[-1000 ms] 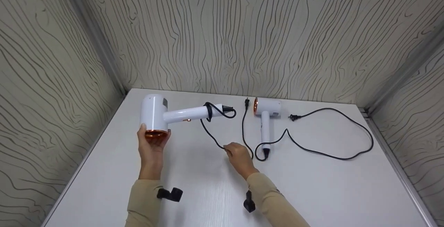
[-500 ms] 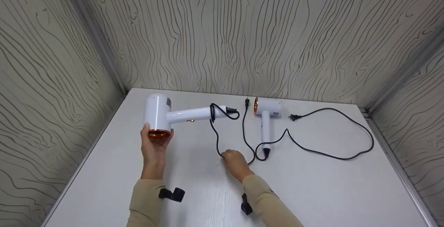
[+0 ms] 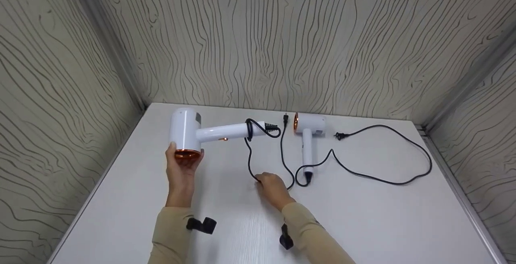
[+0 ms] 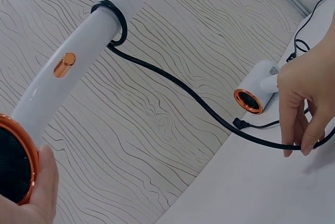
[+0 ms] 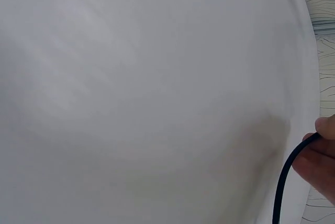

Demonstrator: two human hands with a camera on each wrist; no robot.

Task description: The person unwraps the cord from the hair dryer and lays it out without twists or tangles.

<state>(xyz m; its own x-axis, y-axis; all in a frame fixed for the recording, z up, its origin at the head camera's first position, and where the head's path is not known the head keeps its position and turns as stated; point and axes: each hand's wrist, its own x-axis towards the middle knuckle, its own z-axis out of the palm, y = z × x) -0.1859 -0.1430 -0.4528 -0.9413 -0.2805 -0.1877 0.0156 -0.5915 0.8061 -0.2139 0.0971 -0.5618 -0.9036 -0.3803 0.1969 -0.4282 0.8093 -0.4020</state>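
A white hair dryer [image 3: 184, 129] with a copper-coloured rim is held up by my left hand [image 3: 181, 175], whose thumb and fingers grip the barrel around its rim. Its handle [image 4: 78, 56] points right, with a copper switch on it. The black cord [image 4: 180, 85] loops around the handle's end and runs down to my right hand [image 3: 273, 189]. In the left wrist view the right thumb and fingertips [image 4: 308, 149] pinch that cord. The right wrist view shows the cord [image 5: 282, 182] curving down from the pinch.
A second white hair dryer [image 3: 307, 147] lies at the back of the white table [image 3: 363, 223]. Its black cord [image 3: 429, 163] sweeps right in a wide loop, ending at a plug [image 3: 342, 136]. Another plug [image 3: 286, 119] lies to its left. Patterned walls [image 3: 258, 38] enclose the table.
The held hair dryer and left hand have shifted slightly right. My right hand has come nearer and slightly left, pinching the cord, which hangs steeper from the handle.
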